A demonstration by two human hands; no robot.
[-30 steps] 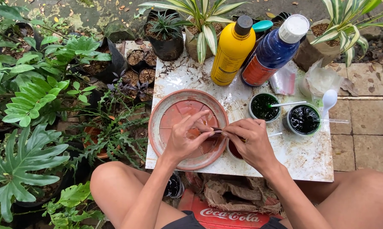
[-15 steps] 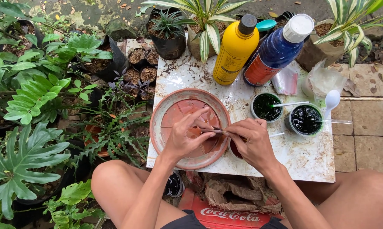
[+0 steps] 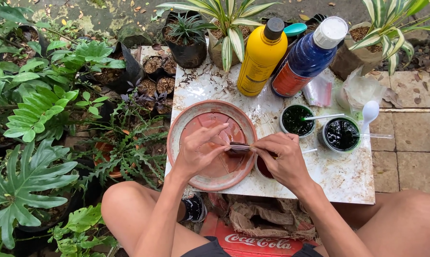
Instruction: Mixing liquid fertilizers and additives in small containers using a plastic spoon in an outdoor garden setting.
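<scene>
A white, stained counter [image 3: 338, 176] is seen from above, with leafy potted plants [image 3: 38, 109] crowded at its nine o'clock side and paving at three o'clock. On the counter's nine o'clock half one round terracotta saucer [image 3: 181, 128] is set, shallow, reddish-brown, with raised ribs across its wet floor.

At twelve o'clock two bottles are stood close together: one yellow bottle [image 3: 261, 58] with a black cap and one dark blue bottle [image 3: 309, 58] with a white cap and an orange label. At three o'clock of the saucer two small cups of dark green liquid [image 3: 296, 120] are placed side by side, each with a thin white stick in it; a white plastic spoon [image 3: 369, 112] is leaned at the farther cup. One clear plastic bag [image 3: 362, 88] and one small clear sachet [image 3: 318, 91] are lying near the bottles. One cup of red liquid [image 3: 262, 170] is partly hidden under the right hand.

Over the saucer's three o'clock edge a small dark strip [image 3: 238, 148], thin and purplish, is held level between both hands. By the left hand [image 3: 199, 151] one end is pinched with thumb and forefinger, the other fingers loosely curled. By the right hand [image 3: 282, 157] the other end is pinched with the fingertips pressed together. What the strip is cannot be told.
</scene>
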